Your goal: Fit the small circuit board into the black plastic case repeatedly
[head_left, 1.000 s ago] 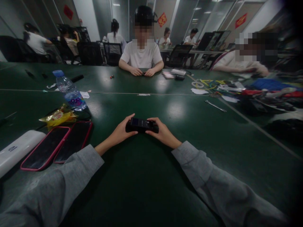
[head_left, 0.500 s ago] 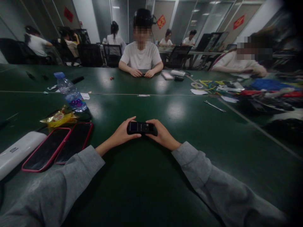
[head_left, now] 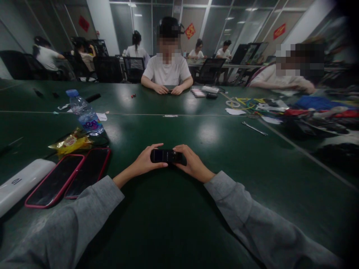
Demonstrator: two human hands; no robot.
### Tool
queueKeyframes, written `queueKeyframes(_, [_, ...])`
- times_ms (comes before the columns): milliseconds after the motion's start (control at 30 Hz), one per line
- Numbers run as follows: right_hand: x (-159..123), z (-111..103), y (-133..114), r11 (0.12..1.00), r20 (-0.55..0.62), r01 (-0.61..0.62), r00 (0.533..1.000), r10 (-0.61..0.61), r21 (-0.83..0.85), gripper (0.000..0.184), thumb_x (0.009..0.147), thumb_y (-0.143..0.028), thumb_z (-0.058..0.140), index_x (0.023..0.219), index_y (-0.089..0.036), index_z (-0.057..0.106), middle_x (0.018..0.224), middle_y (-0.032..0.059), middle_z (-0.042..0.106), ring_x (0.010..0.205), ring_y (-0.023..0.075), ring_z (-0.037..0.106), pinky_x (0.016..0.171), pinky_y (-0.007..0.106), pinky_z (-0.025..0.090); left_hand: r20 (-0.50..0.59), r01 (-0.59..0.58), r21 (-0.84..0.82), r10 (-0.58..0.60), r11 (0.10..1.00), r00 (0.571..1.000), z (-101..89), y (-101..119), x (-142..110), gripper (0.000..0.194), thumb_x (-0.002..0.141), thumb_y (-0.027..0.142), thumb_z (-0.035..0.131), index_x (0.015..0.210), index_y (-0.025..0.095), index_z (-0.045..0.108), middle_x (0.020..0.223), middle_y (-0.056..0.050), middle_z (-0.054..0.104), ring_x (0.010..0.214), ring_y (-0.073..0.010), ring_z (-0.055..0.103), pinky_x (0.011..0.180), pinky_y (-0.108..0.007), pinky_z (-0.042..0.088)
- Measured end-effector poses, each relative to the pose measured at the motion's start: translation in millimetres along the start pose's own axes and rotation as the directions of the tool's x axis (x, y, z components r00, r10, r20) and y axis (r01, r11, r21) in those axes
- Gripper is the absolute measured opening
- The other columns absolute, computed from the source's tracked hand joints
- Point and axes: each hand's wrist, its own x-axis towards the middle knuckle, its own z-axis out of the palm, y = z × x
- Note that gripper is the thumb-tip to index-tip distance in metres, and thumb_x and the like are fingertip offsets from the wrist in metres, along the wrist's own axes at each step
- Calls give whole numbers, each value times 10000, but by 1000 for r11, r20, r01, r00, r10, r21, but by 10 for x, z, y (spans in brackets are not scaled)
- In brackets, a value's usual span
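Observation:
A small black handheld device [head_left: 163,155] with a little dark screen and a few buttons lies sideways between my two hands, just over the green table. My left hand [head_left: 144,160] is closed around its left end, with the thumb along the near edge and the index finger stretched past the far edge. From the other side, my right hand [head_left: 190,162] grips the right end, its fingertips by the buttons. Part of that end is covered by my fingers.
Left on the table [head_left: 157,224] are two red-edged phones [head_left: 56,181], a white power bank [head_left: 25,183], a yellow wrapper [head_left: 71,142] and a water bottle [head_left: 85,116]. A wrench [head_left: 254,128] and tangled cables [head_left: 246,104] lie right. A person [head_left: 167,71] sits opposite.
The whole view has tilted up slightly, so everything sits a little lower. My right fingers have shifted a bit over the device's top edge. Both hands still hold it.

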Motion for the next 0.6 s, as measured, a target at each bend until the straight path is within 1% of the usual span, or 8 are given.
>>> queueKeyframes(200, [-3,-2,2,999,22,-30,999,29,30,467,833,-212,661,1228,-276,420,1240,93,539,1151,267,571,945,514,522,11,17,-60,-16,998,1000,-16,4,5,761,725,468,762,1388,305,425,1381,-121,497,1237,-337,512,998,-586,428])
queueKeyframes(433, [4,-1,11,998,25,-41,999,40,51,462,837,-211,661,1229,-267,424,1258,92,533,1166,254,565,972,495,509,6,71,-126,-71,989,997,-18,87,25,709,710,439,780,1330,265,484,1347,-121,534,1218,-324,536,990,-546,456])
queueKeyframes(600, [10,5,31,994,18,-62,998,61,89,460,836,-223,664,1225,-269,424,1238,88,545,1150,258,581,960,508,511,-3,59,-169,-60,984,998,-4,91,39,666,732,426,768,1308,238,490,1343,-128,537,1216,-297,545,1005,-522,452])
